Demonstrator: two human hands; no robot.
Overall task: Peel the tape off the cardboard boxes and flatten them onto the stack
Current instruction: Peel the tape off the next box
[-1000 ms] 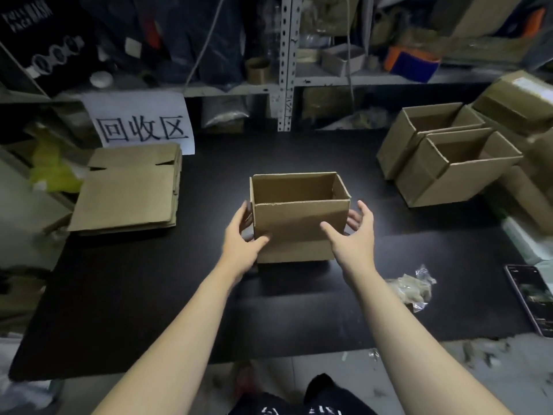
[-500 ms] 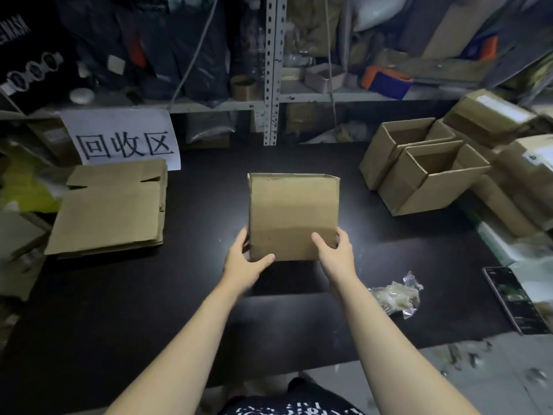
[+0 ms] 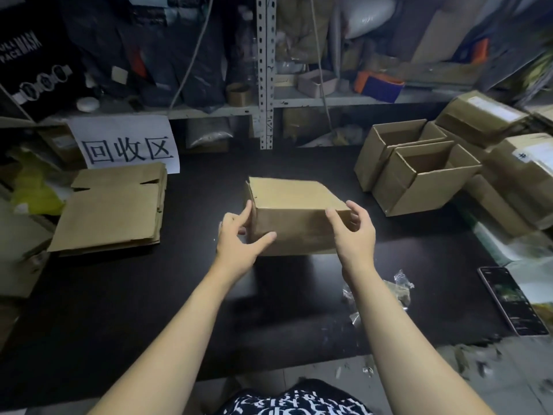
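On the table (image 3: pixel 119 310), dead centre, the box (image 3: pixel 299 217) sits between both hands: left hand (image 3: pixel 236 247) pinches its nine-o'clock corner, right hand (image 3: pixel 356 235) curls round its three-o'clock corner. The stack (image 3: pixel 113 211) lies at nine o'clock, well apart.

A brown cardboard box (image 3: pixel 296 217) sits closed face up; flattened stack (image 3: pixel 113 211) lies left, two open boxes (image 3: pixel 419 178) right.

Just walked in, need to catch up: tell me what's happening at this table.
A person grips a cardboard box by its near corners with the left hand and right hand at the black table. A stack of flattened boxes lies to the left; two open boxes wait on the right. This one is not flattened yet.
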